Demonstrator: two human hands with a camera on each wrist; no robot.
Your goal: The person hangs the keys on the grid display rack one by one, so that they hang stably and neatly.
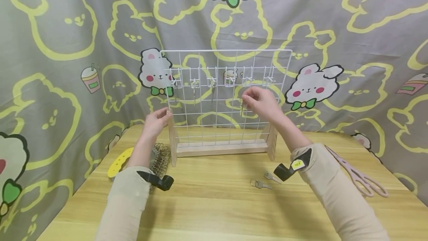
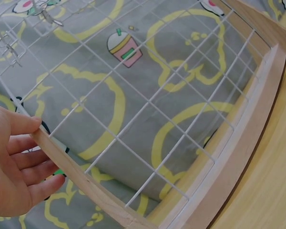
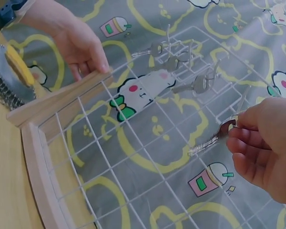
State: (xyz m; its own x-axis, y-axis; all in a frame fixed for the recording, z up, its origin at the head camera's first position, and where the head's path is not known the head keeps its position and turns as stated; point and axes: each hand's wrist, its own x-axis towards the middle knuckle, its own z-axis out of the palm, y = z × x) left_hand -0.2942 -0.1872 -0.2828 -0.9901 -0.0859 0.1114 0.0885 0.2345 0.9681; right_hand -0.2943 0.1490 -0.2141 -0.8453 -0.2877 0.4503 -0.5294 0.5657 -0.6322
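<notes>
A white wire grid rack (image 1: 227,113) stands upright in a wooden base (image 1: 222,149), with a row of white hooks near its top. My left hand (image 1: 156,122) holds the top of the rack's left wooden post (image 2: 78,176), thumb on the near side and fingers behind. Between the thumb and fingers of my right hand (image 1: 262,102) is a key (image 3: 212,142), pinched at its ring end, blade pointing down, in front of the grid. Keys hang from the three leftmost hooks, among them a key (image 3: 199,85) nearest the right hand.
Two loose keys (image 1: 260,185) lie on the table (image 1: 207,203) before the rack. Pink scissors (image 1: 362,179) rest at the right. On the left, beside my forearm, sit a yellow-handled thing (image 1: 120,161) and a bunch of metal rings (image 1: 161,159). A patterned curtain (image 1: 127,58) hangs behind.
</notes>
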